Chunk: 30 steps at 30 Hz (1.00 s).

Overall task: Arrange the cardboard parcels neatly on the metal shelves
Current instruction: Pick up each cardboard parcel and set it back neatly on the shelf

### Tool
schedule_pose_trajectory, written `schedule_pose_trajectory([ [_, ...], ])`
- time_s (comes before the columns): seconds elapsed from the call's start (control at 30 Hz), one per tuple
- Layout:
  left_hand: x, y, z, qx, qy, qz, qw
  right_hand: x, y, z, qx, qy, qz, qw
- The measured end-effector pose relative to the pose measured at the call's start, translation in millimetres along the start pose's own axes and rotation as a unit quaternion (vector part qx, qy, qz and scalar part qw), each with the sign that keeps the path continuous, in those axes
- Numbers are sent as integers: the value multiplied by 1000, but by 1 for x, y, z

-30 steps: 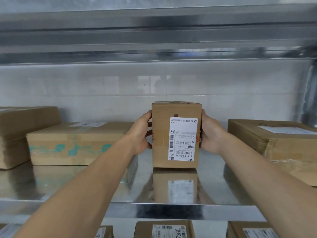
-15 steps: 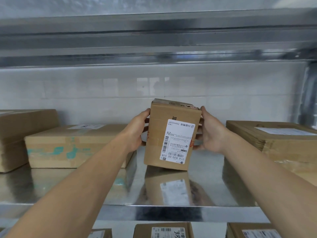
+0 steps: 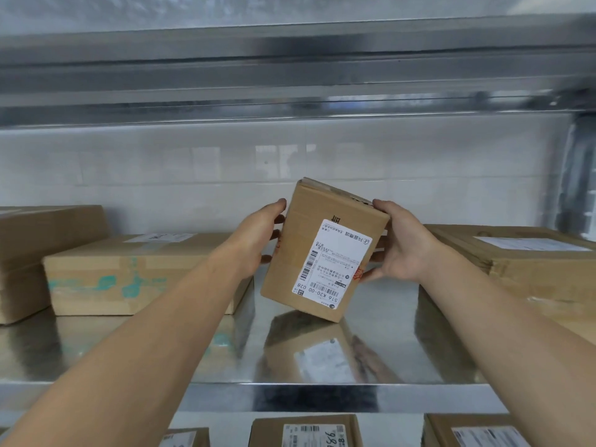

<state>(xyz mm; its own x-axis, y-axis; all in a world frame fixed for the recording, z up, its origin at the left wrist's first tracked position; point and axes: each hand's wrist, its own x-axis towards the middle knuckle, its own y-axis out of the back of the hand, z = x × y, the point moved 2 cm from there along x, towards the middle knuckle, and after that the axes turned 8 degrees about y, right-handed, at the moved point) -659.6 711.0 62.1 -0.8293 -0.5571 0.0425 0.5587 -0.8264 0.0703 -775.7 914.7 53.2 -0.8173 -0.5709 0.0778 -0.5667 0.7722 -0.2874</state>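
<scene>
Head view: I hold a small cardboard parcel (image 3: 298, 253) between both hands, in front of a shiny metal shelf (image 3: 387, 356) that mirrors it. The parcel is an upright brown corrugated box with taped seams, tilted so its top leans left. Its lower corner is at or just above the shelf, and I cannot tell whether it touches.

My left hand (image 3: 258, 237) grips the left side, fingers curled round the edge. My right hand (image 3: 403, 250) grips the right side, thumb up at the top corner and fingers wrapped behind.

A white label (image 3: 335, 262) on the front face carries barcodes and small print, upside down. The large line reads "516 K20-00 028".

On the shelf to the left lies a flat parcel (image 3: 129, 279) crossed with teal-printed tape, with a paper label on top. Beside it, at the far left, stands a taller box (image 3: 38, 253). To the right is a wide parcel (image 3: 532, 272) with a label on its top.

Behind is a pale tiled wall (image 3: 161, 175), and above it a dull steel upper shelf (image 3: 290, 75).

Below the shelf edge, the tops of three more parcels show. The middle one (image 3: 306, 430) bears a barcode label and handwritten figures that are partly cut off.
</scene>
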Motion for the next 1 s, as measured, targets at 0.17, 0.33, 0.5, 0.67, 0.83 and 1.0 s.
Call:
schedule_pose_trajectory([
  [0.17, 5, 10, -17, 10, 34, 46, 998, 1, 5, 5, 47, 11, 9, 999],
  [0.33, 6, 18, -32, 30, 113, 70, 991, 2, 7, 11, 108, 22, 10, 994],
  [0.5, -2, 12, -28, -77, 172, 6, 982, 2, 7, 18, 162, 39, 10, 986],
  [0.67, -9, 13, -15, -135, 166, -3, 977, 5, 16, 30, 180, 61, 40, 981],
  [0.83, -9, 19, -2, -108, 150, 12, 983, 8, 22, 39, 53, 73, 92, 992],
  [1.0, -11, 19, 9, -67, 109, 26, 991, 0, 18, 41, -49, 51, 103, 992],
])
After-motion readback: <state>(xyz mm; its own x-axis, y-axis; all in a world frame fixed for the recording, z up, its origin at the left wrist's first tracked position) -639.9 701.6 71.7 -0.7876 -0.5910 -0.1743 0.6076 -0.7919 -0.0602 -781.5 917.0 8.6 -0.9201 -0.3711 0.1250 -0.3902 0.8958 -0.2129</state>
